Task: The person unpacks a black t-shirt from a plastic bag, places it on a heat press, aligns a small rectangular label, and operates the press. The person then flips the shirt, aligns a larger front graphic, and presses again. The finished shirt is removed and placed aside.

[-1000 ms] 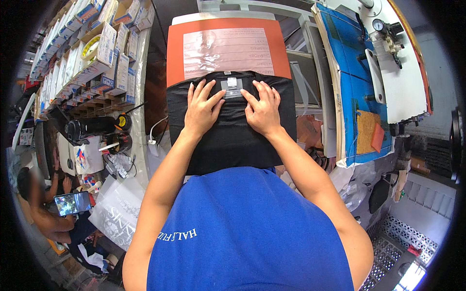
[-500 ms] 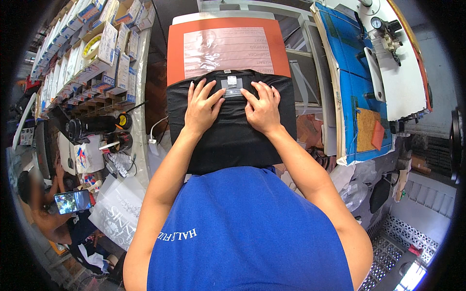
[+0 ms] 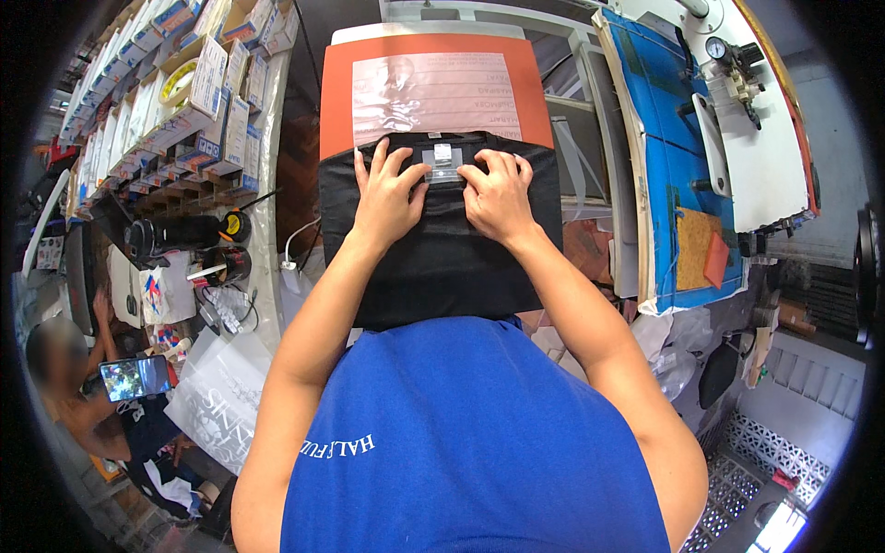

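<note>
A black shirt [image 3: 442, 267] is spread over a flat orange platen [image 3: 336, 92], its collar edge lying across the middle. A small clear film patch [image 3: 442, 170] with a white label [image 3: 442, 151] lies near the collar. My left hand [image 3: 392, 198] rests on the cloth with fingers apart and bent, its index fingertip at the film's left edge. On the other side, my right hand [image 3: 499, 194] also has its fingers apart and curved, with index finger and thumb by the film's right edge. Neither hand is wrapped round anything.
A clear sheet with print [image 3: 433, 92] covers part of the platen. Boxes [image 3: 189, 101] fill a rack at the left, above a black bottle [image 3: 175, 237]. A blue-covered board [image 3: 664, 166] and a pressure gauge [image 3: 715, 47] stand right. A seated person holds a phone [image 3: 136, 378] lower left.
The fingers of both my hands have bent a little more, still beside the film. The shirt stays in place on the platen. The view has shifted slightly.
</note>
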A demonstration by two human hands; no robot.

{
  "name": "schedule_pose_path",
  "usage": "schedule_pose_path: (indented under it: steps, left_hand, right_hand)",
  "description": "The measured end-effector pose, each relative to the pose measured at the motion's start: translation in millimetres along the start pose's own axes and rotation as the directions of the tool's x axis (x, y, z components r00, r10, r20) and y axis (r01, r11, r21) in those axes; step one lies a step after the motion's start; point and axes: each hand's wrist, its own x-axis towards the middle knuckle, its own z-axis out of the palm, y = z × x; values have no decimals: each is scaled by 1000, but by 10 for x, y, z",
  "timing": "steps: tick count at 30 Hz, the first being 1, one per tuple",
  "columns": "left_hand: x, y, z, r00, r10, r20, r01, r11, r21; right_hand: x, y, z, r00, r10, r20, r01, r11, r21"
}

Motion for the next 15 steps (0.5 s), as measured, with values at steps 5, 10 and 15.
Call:
schedule_pose_path:
  steps: [5,10,15]
  left_hand:
    - [234,45,-3,988,-88,-125,70,987,-142]
    - [2,-179,-788,886,-226,-405,146,965,-220]
    - [-863,-233,-1204,819,-520,-242,423,832,-358]
  right_hand:
    - [210,79,-115,994,-20,-105,26,998,61]
    - [-202,757,-1823,793,167,-587,-272,957,-96]
    - [-1326,2084,-3271,716,383,-583,-653,662,-368]
